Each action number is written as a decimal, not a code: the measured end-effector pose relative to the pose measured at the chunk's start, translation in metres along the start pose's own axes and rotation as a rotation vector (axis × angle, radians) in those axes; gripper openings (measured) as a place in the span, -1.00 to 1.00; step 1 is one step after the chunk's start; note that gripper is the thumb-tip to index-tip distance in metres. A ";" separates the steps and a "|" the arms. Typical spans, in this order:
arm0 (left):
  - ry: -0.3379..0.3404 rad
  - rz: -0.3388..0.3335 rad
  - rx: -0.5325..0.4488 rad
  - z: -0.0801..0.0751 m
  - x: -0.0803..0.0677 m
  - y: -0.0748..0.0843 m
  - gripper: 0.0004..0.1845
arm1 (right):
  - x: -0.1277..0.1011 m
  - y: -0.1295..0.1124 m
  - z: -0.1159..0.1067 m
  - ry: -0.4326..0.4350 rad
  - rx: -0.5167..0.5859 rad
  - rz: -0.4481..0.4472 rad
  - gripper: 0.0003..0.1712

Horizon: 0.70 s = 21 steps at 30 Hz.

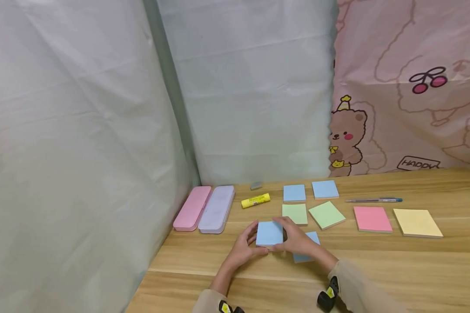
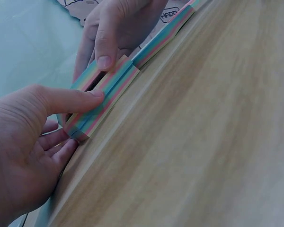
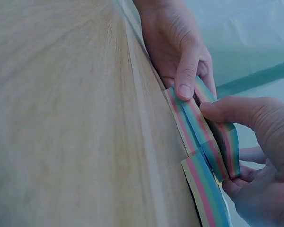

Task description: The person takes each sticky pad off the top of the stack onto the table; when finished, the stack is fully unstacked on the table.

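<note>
A sticky-note pad [image 1: 269,233] with a blue top sheet and rainbow-striped edges [image 2: 103,97] lies on the wooden table [image 1: 376,269], held between both hands. My left hand [image 1: 253,238] pinches its left end, thumb [image 2: 71,100] on the near edge and fingers behind. My right hand [image 1: 287,237] grips the right end, thumb [image 2: 104,54] pressed on the same edge. In the right wrist view the pad [image 3: 199,127] sits between the right hand [image 3: 255,142] and the left hand [image 3: 180,52]. A second blue pad [image 1: 309,252] lies just right of it, partly under my right hand.
Pink and lilac pencil cases [image 1: 205,208] lie at the left by the sheet wall. Behind are a yellow glue stick [image 1: 255,200], a grey eraser [image 1: 256,185], two blue pads [image 1: 309,191], two green pads [image 1: 311,214], a pink pad [image 1: 372,219], a yellow pad [image 1: 417,222] and a pen [image 1: 374,200].
</note>
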<state>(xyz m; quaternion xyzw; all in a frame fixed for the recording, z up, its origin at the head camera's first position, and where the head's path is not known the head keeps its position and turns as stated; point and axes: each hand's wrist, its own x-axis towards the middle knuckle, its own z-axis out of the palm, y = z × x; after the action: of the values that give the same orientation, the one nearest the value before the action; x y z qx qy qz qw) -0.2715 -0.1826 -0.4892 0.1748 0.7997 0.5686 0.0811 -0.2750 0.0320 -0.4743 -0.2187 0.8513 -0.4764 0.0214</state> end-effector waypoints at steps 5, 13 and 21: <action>-0.005 0.010 0.001 0.001 0.001 0.001 -0.03 | -0.002 -0.001 -0.008 0.031 -0.008 0.002 -0.02; -0.001 0.011 -0.002 0.002 0.002 -0.001 -0.01 | -0.014 0.006 -0.035 0.130 -0.060 -0.077 -0.06; 0.005 0.019 -0.001 0.001 0.002 -0.002 -0.02 | -0.037 0.023 -0.070 0.148 -0.103 -0.082 -0.02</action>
<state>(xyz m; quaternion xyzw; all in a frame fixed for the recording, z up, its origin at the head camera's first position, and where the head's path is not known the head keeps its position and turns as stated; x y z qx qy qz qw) -0.2736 -0.1812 -0.4912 0.1811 0.7979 0.5701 0.0739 -0.2670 0.1131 -0.4619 -0.2181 0.8643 -0.4473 -0.0723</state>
